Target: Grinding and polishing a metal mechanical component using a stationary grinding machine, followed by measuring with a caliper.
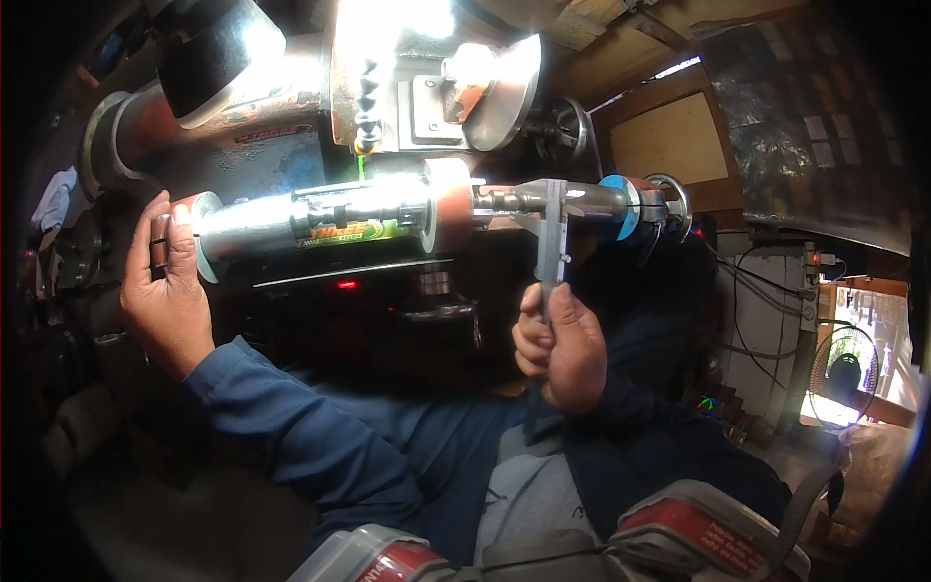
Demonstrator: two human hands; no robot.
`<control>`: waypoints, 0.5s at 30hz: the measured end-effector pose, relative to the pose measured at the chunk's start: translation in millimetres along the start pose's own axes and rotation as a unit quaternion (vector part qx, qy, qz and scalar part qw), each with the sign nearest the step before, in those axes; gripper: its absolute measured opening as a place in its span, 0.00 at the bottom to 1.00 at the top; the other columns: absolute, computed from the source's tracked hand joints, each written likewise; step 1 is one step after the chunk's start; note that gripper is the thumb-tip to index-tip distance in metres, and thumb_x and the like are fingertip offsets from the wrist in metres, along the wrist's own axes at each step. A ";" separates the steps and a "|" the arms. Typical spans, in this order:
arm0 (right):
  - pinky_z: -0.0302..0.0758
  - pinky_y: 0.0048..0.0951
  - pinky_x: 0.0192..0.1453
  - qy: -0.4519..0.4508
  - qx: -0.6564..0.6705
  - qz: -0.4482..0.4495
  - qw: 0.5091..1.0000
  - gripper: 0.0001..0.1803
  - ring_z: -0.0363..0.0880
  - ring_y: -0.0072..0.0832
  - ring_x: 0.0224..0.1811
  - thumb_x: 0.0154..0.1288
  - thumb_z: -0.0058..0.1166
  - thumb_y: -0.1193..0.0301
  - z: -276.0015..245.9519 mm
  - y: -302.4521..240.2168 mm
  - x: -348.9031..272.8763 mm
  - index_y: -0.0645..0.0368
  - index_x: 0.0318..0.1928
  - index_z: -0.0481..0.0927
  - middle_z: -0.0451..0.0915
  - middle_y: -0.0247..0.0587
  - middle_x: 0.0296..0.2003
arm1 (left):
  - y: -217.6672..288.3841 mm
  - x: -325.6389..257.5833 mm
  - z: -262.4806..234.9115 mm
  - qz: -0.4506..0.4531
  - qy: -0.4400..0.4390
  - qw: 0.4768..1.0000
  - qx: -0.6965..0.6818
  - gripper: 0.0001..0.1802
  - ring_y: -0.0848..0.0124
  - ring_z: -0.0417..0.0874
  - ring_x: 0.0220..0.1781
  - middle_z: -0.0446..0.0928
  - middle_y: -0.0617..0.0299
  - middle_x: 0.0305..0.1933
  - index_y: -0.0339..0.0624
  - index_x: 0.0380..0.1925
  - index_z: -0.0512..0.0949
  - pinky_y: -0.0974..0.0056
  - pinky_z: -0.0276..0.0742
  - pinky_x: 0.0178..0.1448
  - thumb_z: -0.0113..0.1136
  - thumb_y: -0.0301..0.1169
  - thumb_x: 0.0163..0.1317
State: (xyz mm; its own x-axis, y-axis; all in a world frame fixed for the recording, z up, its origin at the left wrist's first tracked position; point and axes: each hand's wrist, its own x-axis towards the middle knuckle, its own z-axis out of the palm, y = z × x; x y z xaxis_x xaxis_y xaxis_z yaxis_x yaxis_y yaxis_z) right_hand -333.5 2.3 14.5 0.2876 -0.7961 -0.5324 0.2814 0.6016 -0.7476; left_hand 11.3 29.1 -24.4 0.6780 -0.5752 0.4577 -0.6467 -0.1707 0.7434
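Note:
My right hand (570,347) is closed around the lower beam of a metal caliper (551,238). The caliper stands upright, with its jaws at a stepped metal shaft (499,201) between a reddish round flange (448,206) and a blue-ringed end piece (617,208). Whether the jaws touch the shaft cannot be made out. On the far left, my left hand (179,303) has its thumb and fingers closed about a small brownish metal piece (159,247) beside the round end plate (205,238). A shiny cylinder (257,223) runs from that plate towards the flange.
Behind the shaft sits a machine body with a grinding-wheel-like disc (509,94) and a bright lamp glare. A dark lamp-like hood (221,60) hangs at upper left. Right of the shaft is a handwheel (671,206). Cables and a fan (845,373) are farther right.

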 end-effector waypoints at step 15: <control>0.52 0.17 0.17 0.027 -0.014 -0.013 0.999 0.20 0.53 0.12 0.16 0.78 0.34 0.55 1.7 5.6 4.9 0.59 0.37 0.70 0.57 0.23 0.18 | 0.1 -1.2 -0.4 -0.016 -0.003 1.000 0.008 0.13 0.72 0.83 0.48 0.84 0.60 0.45 0.41 0.46 0.82 0.67 0.79 0.53 0.63 0.32 0.64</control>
State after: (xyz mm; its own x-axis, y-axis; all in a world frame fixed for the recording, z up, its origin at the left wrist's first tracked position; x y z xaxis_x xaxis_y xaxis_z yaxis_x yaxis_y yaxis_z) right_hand -328.9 1.9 8.4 0.2306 -0.8141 -0.5330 0.2613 0.5795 -0.7720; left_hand 10.6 30.1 -24.6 0.6965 -0.5735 0.4313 -0.6302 -0.2016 0.7498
